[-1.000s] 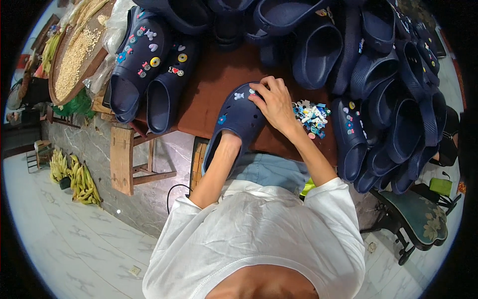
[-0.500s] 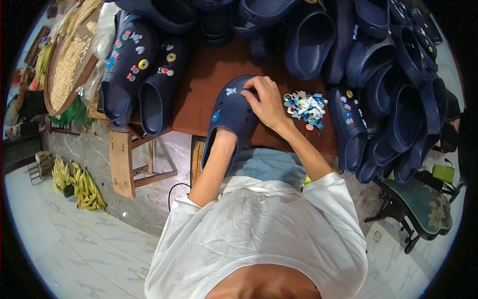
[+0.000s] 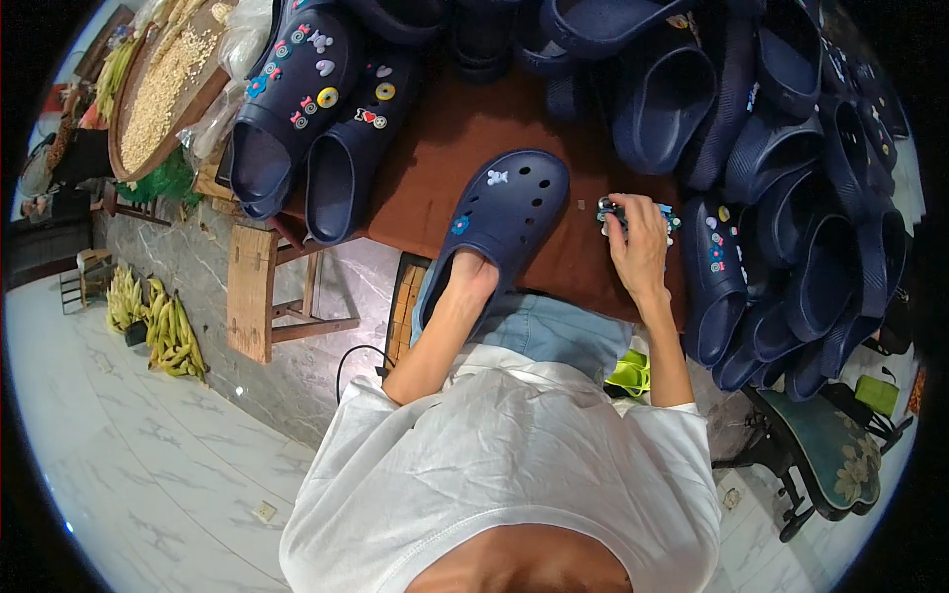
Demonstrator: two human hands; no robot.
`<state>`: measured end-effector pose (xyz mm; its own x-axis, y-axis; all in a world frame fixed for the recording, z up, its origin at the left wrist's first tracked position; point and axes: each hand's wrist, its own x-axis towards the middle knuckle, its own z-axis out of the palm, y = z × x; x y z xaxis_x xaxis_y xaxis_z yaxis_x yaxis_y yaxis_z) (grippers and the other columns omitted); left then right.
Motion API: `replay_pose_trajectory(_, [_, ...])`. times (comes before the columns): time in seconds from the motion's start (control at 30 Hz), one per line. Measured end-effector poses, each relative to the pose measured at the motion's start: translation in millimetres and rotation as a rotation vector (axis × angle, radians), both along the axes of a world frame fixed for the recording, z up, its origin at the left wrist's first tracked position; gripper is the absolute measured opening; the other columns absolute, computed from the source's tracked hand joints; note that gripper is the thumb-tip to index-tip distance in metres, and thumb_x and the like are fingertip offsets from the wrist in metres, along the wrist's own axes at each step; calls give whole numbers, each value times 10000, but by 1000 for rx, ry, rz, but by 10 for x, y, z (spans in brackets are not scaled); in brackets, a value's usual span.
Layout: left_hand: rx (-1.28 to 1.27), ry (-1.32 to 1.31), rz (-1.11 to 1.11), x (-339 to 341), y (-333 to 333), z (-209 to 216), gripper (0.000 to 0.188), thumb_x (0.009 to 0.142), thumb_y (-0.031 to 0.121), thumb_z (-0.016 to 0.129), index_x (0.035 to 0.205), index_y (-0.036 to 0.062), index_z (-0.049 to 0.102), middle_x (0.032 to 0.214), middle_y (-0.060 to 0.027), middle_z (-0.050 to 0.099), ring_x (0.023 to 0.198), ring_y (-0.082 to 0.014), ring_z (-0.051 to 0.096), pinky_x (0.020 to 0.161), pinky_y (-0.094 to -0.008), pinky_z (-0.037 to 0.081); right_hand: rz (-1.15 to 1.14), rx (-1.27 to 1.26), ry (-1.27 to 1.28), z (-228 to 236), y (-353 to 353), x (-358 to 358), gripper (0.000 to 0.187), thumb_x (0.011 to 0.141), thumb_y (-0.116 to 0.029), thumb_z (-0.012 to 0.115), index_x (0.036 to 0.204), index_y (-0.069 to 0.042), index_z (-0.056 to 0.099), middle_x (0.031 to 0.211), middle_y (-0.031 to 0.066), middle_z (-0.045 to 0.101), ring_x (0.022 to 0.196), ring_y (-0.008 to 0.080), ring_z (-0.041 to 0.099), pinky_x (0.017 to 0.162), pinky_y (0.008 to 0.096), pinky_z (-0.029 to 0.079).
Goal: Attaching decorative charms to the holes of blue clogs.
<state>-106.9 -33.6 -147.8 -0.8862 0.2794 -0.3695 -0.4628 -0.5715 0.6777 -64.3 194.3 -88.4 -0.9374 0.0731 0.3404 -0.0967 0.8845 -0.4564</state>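
My left hand (image 3: 474,272) reaches through the heel opening into a dark blue clog (image 3: 509,212), its fingers hidden inside the toe. The clog lies sole down over the near edge of the brown-topped table (image 3: 435,148). On its upper are a pale animal-shaped charm (image 3: 497,178) and a blue flower charm (image 3: 461,225); several vent holes are bare. To the right, my right hand (image 3: 641,242) is over a pile of small charms (image 3: 675,222), covering most of it. Its fingers are curved, thumb and forefinger apart beside a dark charm (image 3: 608,210); no charm is visibly gripped.
Two clogs with charms (image 3: 297,109) stand at the far left. Many more clogs (image 3: 776,173) are heaped along the back and right, one with charms (image 3: 714,277) beside my right hand. A wooden stool (image 3: 252,292) and banana bunches (image 3: 173,331) are at left, a dark chair (image 3: 830,445) at right.
My right hand has left the clog's upper and moved right to the charm pile. My left hand stays inside the clog. The whole view has shifted slightly.
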Motion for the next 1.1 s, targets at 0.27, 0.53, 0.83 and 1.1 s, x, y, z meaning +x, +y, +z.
replay_pose_trajectory(0.27, [323,-222,103,424,-309,219,340,983,99,477,1303,-15,499,1342,-145,544,1260,-264,500,1103,-411,388,362,-136,-60,344,-471,-270,116,860,-115,651,968,-74,663,972,78,618,933,279,578,794,401,431])
replay_pose_trajectory(0.53, [326,-448,279,493,-306,643,356,921,375,655,1074,59,593,1212,-97,591,1197,-238,525,1081,-379,367,639,-278,-108,323,-960,-628,153,884,-177,639,971,-56,673,952,96,625,950,301,590,848,421,456])
replay_pose_trajectory(0.83, [452,-574,280,438,-431,546,219,873,177,730,1007,49,615,1065,-55,638,1047,-193,598,948,-361,481,758,-193,-412,243,-1049,-864,253,906,-275,616,1035,-84,720,998,89,596,979,294,544,881,402,441])
replay_pose_trajectory(1.1, [493,-542,293,436,-442,432,263,862,65,681,1104,37,582,1098,-61,584,1087,-210,564,1009,-386,461,809,-146,-538,266,-1075,-998,319,841,-387,679,984,-109,743,983,121,596,995,304,562,860,418,449])
